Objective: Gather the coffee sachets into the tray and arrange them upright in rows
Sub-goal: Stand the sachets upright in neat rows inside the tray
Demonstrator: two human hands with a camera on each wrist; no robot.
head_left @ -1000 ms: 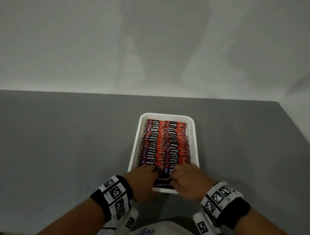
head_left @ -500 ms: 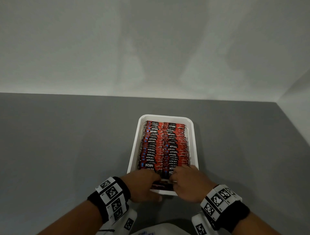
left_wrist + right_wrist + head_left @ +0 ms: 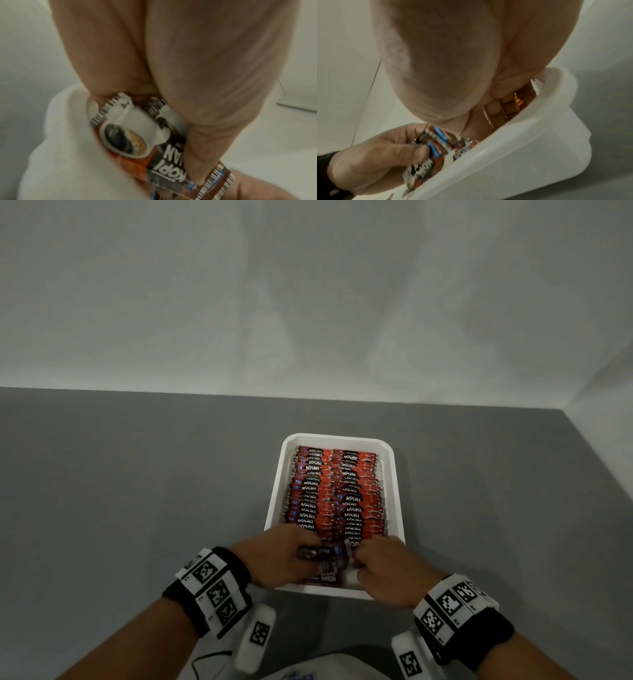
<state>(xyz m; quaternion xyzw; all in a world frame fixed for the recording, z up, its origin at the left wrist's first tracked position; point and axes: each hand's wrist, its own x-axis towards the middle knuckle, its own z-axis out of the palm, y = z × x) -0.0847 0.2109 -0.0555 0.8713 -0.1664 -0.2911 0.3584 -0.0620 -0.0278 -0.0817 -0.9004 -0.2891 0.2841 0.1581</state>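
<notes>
1. Since 1 second ago my left hand (image 3: pixel 286 553) has lifted a small bunch of sachets (image 3: pixel 323 552) off the flat ones at the near end of the tray (image 3: pixel 274 508); they now sit across my fingers, above the rim.
2. That hand pinches the bunch, thumb on top. My right hand (image 3: pixel 383 570) curls its fingers against the near end of the standing rows (image 3: pixel 335 491); whether it grips any sachet I cannot tell.
3. To do this well, I judge, I should turn the bunch upright, keep the rows braced so none topple, and slide it into the gap.
4. At least 1 sachet (image 3: pixel 325 577) lies flat below.
5. The tray sits on a grey table (image 3: pixel 137 491).
</notes>
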